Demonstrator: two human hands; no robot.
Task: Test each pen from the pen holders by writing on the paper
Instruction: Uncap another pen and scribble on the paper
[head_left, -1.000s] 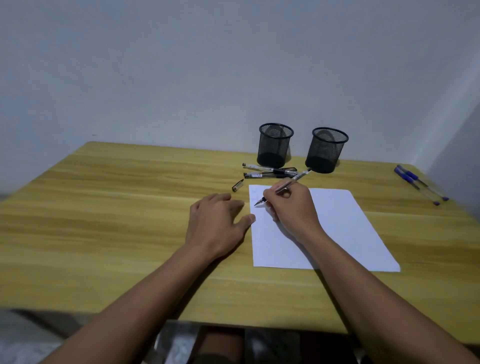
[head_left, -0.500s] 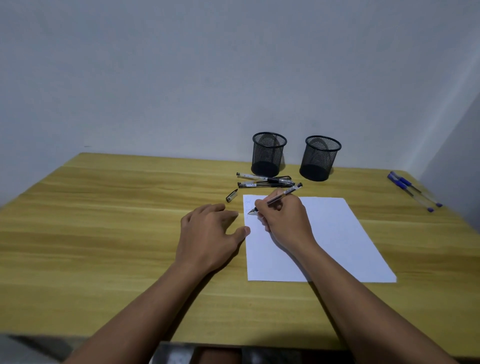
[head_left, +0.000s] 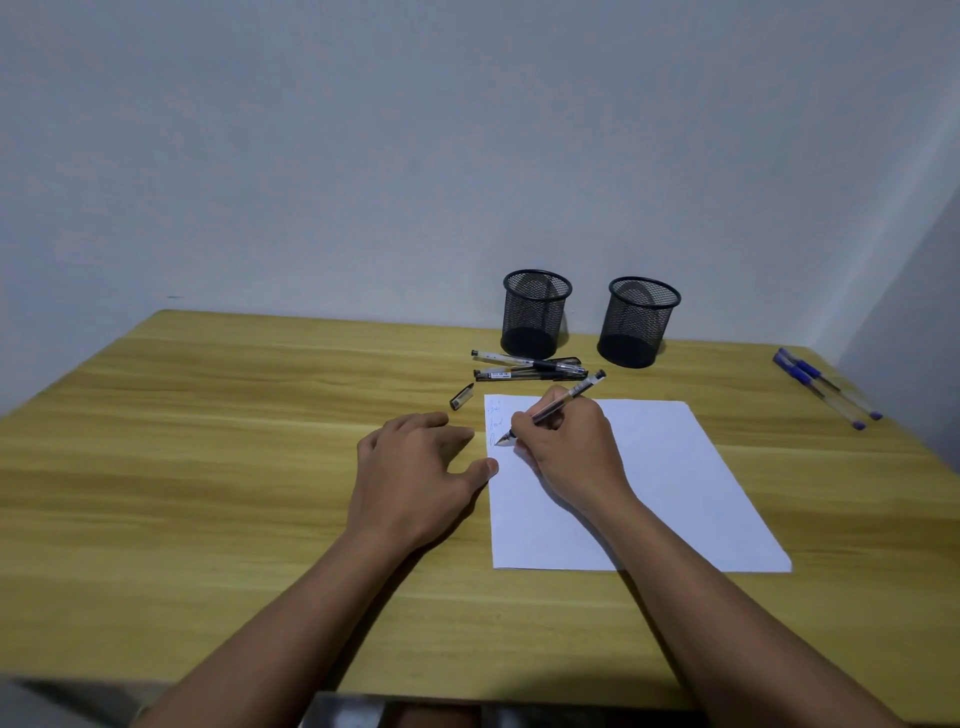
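1. Nearest the front edge of the counter (head_left: 208, 493), two bare forearms reach in over pale wood with a long straight grain, smooth and matte.
2. Just beyond, the left hand (head_left: 415, 467) lies flat, fingers spread and holding nothing, its thumb tip pinning the left edge of the paper (head_left: 675, 467), a thin white sheet lying slightly askew.
3. Over the sheet's far left corner, the right hand (head_left: 571, 452) has its fingers closed around a slim clear-barrelled pen (head_left: 563, 402), tip down on the sheet beside a few faint scribbles.
4. This looks like the writing test of one pen. Next would likely come lifting it, recapping it with the loose cap (head_left: 461, 397) lying off the sheet's far left corner, and setting it aside.
5. Further back, more black-capped pens (head_left: 524, 366) lie in a small heap.
6. Toward the far edge stand two pen holders (head_left: 535, 312), round black wire mesh; both look empty, so few pens likely remain untested.
7. At the far right corner lie blue pens (head_left: 826, 387), well apart.
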